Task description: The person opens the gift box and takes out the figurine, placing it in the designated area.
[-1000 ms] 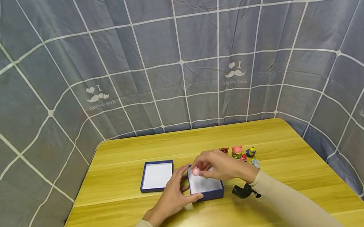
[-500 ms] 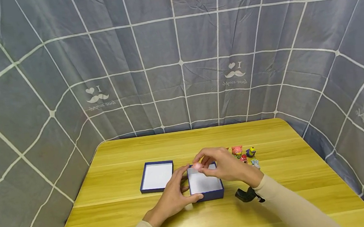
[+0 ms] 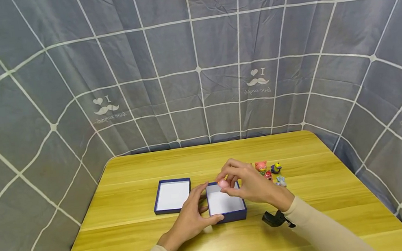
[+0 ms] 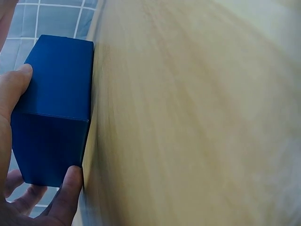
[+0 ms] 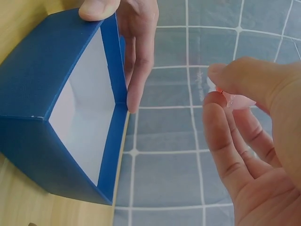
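My left hand [image 3: 192,214] holds a square blue box [image 3: 235,216] with a white inside, standing on the table with its open side up. Its thumb presses the near wall, and the fingers lie along the left side and far corner, as the left wrist view also shows on the blue box [image 4: 51,146]. Over the far part of the box, my right hand [image 3: 251,181] pinches a small, round, pale pink toy [image 3: 223,183] between thumb and fingers. In the right wrist view, fingers partly cover the pink toy [image 5: 242,101], which is apart from the box.
Left of the box lies a shallow blue-rimmed lid [image 3: 173,195], white inside facing up. Behind my right hand stand several small toys, among them a pink pig-like figure [image 3: 261,166], a yellow-and-blue one [image 3: 276,168] and a grey-blue one [image 3: 281,181]. A grey gridded curtain [image 3: 219,86] surrounds the table.
My right hand has moved a little to the right and toward the far edge of the box with the pink toy. The left hand and box have stayed in place.
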Tool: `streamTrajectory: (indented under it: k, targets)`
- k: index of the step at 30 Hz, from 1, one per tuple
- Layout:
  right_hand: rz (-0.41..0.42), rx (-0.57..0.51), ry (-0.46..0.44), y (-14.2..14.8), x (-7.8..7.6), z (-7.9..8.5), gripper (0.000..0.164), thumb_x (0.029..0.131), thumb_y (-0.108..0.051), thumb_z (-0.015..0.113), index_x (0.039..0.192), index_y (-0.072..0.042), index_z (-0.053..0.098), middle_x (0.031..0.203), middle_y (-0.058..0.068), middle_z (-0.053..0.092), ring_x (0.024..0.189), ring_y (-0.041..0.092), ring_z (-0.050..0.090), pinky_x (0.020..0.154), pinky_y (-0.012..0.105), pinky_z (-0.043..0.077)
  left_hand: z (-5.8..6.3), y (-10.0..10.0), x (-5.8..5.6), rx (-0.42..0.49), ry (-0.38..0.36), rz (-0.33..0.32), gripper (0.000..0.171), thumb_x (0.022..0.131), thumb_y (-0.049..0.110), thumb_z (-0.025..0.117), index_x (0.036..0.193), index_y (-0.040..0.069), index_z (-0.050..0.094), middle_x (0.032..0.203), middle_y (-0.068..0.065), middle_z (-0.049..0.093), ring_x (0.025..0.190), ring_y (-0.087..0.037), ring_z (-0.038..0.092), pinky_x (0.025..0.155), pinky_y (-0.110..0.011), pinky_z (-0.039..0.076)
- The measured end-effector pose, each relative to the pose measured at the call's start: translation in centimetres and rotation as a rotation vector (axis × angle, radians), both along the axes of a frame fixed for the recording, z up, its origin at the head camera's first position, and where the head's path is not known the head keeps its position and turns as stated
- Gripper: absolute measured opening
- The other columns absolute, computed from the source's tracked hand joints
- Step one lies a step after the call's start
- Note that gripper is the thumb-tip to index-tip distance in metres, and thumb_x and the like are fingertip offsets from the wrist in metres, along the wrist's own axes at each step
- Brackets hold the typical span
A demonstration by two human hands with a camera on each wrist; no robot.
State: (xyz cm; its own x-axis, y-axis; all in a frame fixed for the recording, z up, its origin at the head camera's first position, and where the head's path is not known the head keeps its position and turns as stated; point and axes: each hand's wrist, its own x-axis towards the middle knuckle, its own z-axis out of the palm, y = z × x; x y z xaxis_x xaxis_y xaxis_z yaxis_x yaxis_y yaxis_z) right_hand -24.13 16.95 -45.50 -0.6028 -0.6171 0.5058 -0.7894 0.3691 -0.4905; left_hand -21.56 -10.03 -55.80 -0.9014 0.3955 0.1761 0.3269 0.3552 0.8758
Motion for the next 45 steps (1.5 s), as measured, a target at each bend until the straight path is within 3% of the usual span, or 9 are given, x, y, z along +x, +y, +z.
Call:
streamTrajectory:
  k: [6,12,16,25,33,39,45]
  targets:
    - [-0.018,-0.020,0.033,0.3,0.4,-0.1,0.031,0.096,-0.005,0.097,0.124,-0.010,0.083,0.128,0.005,0.075,0.091,0.009,0.083,0.078,0.024,0.074,0.0,0.0,0.1,0.002,-0.010,-0.004,0.112,0.095,0.036,0.101,0.182,0.009,0.035,0.183,-0.018,0.040,0.163,-0.042,0.054,0.121,-0.041,0.066]
    - [0.017,-0.075,-0.006,0.6,0.9,0.1,0.047,0.095,0.002,0.095,0.138,-0.006,0.079,0.140,0.012,0.077,0.096,0.012,0.084,0.086,0.027,0.076,-0.1,0.0,0.0,-0.007,-0.011,0.001,0.113,0.095,0.038,0.102,0.182,0.009,0.035,0.184,-0.017,0.040,0.166,-0.043,0.052,0.121,-0.041,0.066]
    - [0.008,-0.080,0.009,0.9,1.1,0.2,0.050,0.095,0.000,0.096,0.141,-0.007,0.078,0.135,0.010,0.081,0.098,0.011,0.083,0.089,0.027,0.076,-0.2,0.0,0.0,-0.011,-0.011,0.004,0.114,0.095,0.038,0.102,0.182,0.009,0.035,0.184,-0.017,0.040,0.166,-0.043,0.051,0.121,-0.041,0.066]
    - [0.006,-0.111,0.134,1.8,1.0,0.2,0.049,0.086,-0.004,0.104,0.129,-0.009,0.079,0.117,0.003,0.081,0.091,0.011,0.081,0.073,0.016,0.069,0.1,0.1,0.0,-0.003,-0.016,0.009,0.114,0.094,0.036,0.103,0.182,0.009,0.035,0.183,-0.017,0.041,0.166,-0.043,0.052,0.121,-0.040,0.066]
    - [0.013,-0.118,0.152,2.7,1.1,0.2,0.052,0.086,-0.003,0.103,0.132,-0.011,0.081,0.117,0.005,0.081,0.089,0.012,0.082,0.064,0.018,0.067,0.2,0.0,0.0,-0.011,-0.019,0.011,0.115,0.094,0.037,0.103,0.182,0.010,0.035,0.183,-0.017,0.041,0.166,-0.044,0.052,0.121,-0.041,0.066]
    - [0.061,-0.161,0.090,3.2,1.3,0.2,0.055,0.085,0.003,0.102,0.134,-0.009,0.080,0.121,0.006,0.082,0.095,0.015,0.086,0.077,0.023,0.075,0.1,0.0,-0.1,-0.008,-0.030,0.016,0.115,0.093,0.037,0.103,0.182,0.011,0.035,0.183,-0.016,0.041,0.166,-0.043,0.052,0.122,-0.042,0.065]
    - [0.035,-0.155,0.122,3.8,1.4,-0.1,0.055,0.082,0.000,0.105,0.130,-0.009,0.079,0.121,0.005,0.087,0.098,0.014,0.086,0.086,0.024,0.075,0.1,0.1,0.0,-0.015,-0.023,0.021,0.116,0.093,0.038,0.103,0.182,0.011,0.035,0.183,-0.016,0.041,0.166,-0.043,0.052,0.122,-0.041,0.065]
